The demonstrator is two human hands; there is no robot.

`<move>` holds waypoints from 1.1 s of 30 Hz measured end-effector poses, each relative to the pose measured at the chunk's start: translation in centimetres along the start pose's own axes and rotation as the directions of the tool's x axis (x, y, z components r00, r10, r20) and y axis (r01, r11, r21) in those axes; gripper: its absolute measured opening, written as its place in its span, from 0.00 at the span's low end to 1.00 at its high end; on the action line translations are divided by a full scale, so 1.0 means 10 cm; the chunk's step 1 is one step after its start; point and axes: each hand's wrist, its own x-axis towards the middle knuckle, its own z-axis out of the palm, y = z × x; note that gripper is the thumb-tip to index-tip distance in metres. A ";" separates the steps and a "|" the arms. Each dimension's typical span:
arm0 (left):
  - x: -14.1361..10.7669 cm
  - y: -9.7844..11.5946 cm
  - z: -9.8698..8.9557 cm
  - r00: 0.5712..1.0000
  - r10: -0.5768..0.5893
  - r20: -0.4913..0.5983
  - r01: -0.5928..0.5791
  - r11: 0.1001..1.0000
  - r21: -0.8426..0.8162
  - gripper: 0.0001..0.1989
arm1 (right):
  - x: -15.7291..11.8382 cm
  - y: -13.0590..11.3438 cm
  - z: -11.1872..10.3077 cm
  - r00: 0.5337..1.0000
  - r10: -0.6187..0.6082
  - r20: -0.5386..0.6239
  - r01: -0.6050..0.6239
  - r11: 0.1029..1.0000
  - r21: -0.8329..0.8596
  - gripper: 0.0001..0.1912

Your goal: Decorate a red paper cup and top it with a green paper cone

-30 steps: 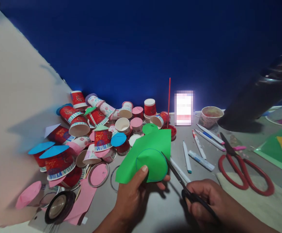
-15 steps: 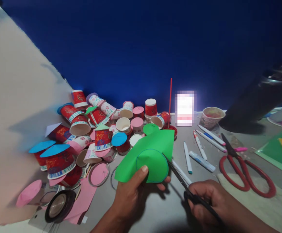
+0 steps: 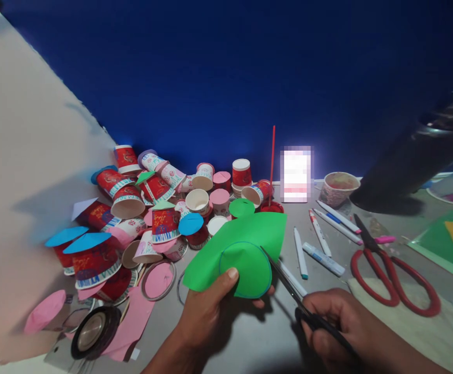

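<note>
A sheet of green paper (image 3: 226, 244) with a circle drawn on it in blue is pinched in my left hand (image 3: 214, 296), thumb on top near the circle and fingers underneath. My right hand (image 3: 331, 317) grips black-handled scissors (image 3: 289, 285). Their blades meet the paper at the upper right of the circle's outline, and the paper is cut along its right side. Beyond the sheet stand decorated paper cups (image 3: 166, 223), some topped with paper discs, one a blue disc (image 3: 191, 224).
Red-handled scissors (image 3: 392, 280) lie at the right beside several markers (image 3: 320, 234) and a glue tube (image 3: 323, 258). A paper cup (image 3: 337, 188) stands near the blue wall. Pink paper (image 3: 135, 322) and a tape roll (image 3: 94, 332) lie at lower left. A bright screen (image 3: 295, 174) stands behind.
The green paper's upper right flap has swung slightly right and down, away from the circle. Both hands keep nearly the same place and hold.
</note>
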 end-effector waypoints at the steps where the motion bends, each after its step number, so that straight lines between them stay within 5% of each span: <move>1: 0.00 0.00 0.00 1.000 0.001 -0.002 -0.001 1.000 0.002 0.14 | 0.00 -0.01 0.00 1.000 -0.003 0.000 0.003 1.000 -0.004 0.39; 7: 0.04 -0.06 -0.02 0.995 0.055 -0.088 -0.063 0.993 -0.099 0.12 | -0.02 0.01 -0.03 1.000 -0.024 0.016 0.024 1.000 -0.005 0.41; 12: 0.09 -0.09 -0.02 0.960 0.118 -0.254 -0.165 0.971 -0.172 0.29 | 0.01 0.11 -0.06 0.999 -0.034 0.014 0.034 0.999 -0.009 0.39; 20: 0.10 -0.01 0.01 0.924 0.112 -0.365 -0.206 0.951 -0.231 0.33 | 0.05 0.15 -0.04 1.000 0.022 -0.010 -0.022 1.000 -0.021 0.28; 33: 0.11 0.05 0.03 0.928 0.052 -0.369 -0.162 0.948 -0.273 0.31 | 0.03 0.13 -0.04 1.000 -0.002 0.017 0.003 0.999 -0.038 0.29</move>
